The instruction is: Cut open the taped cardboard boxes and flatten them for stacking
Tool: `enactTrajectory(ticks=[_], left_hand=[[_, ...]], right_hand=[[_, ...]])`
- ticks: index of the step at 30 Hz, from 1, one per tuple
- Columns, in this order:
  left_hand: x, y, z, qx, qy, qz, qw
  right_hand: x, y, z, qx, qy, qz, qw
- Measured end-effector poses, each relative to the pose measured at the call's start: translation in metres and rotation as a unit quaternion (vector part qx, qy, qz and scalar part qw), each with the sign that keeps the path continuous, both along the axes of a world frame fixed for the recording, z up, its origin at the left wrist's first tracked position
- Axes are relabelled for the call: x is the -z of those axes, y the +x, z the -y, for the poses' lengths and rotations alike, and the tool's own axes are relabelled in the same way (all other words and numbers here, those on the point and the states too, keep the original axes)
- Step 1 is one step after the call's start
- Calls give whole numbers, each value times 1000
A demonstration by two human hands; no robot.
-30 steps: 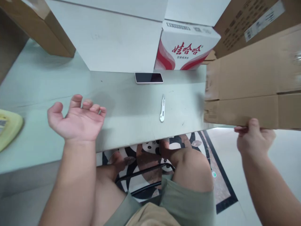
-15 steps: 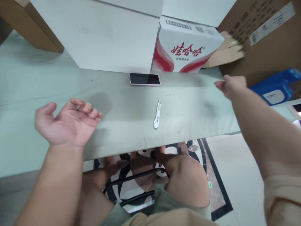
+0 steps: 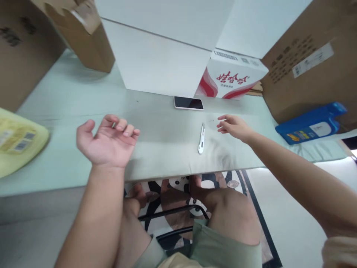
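Observation:
My left hand (image 3: 107, 143) hovers palm up over the pale table (image 3: 69, 111), fingers loosely curled and apart, holding nothing. My right hand (image 3: 234, 127) reaches in from the right with fingers spread, just right of a small white utility knife (image 3: 201, 138) lying on the table; it does not touch the knife. A phone (image 3: 189, 103) lies face up behind the knife, against a white carton.
A large white carton (image 3: 156, 63) and a white-and-red printed box (image 3: 232, 79) stand at the back. Brown cardboard boxes sit at the far left (image 3: 83, 41) and right (image 3: 306, 63). A blue pack (image 3: 311, 124) lies right, a yellow package (image 3: 19, 145) left. My knees show below the table edge.
The flat cardboard that my right hand held a second ago is gone from it. That hand has swung back left and now hovers beside the knife. My left hand has barely moved.

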State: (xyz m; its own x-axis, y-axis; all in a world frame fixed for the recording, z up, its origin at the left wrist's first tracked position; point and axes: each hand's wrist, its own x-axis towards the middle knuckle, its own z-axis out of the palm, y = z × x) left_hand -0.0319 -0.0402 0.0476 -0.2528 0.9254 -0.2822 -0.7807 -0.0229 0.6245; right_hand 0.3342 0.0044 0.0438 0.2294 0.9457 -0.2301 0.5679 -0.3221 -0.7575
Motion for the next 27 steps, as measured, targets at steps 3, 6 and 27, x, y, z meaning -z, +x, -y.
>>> enactTrajectory(ticks=[3,6,27], left_hand=[[9,-22,7,43,26,-4,999],[24,-40,8,120,63,-61,989],[48,-81,-24,183,20,-409,894]], right_hand=[[-10,-63,-15,-116,25,51,992],[-13,-131,-34,-214,59,86,971],[-11,-436,-280,-307,245,88,915]])
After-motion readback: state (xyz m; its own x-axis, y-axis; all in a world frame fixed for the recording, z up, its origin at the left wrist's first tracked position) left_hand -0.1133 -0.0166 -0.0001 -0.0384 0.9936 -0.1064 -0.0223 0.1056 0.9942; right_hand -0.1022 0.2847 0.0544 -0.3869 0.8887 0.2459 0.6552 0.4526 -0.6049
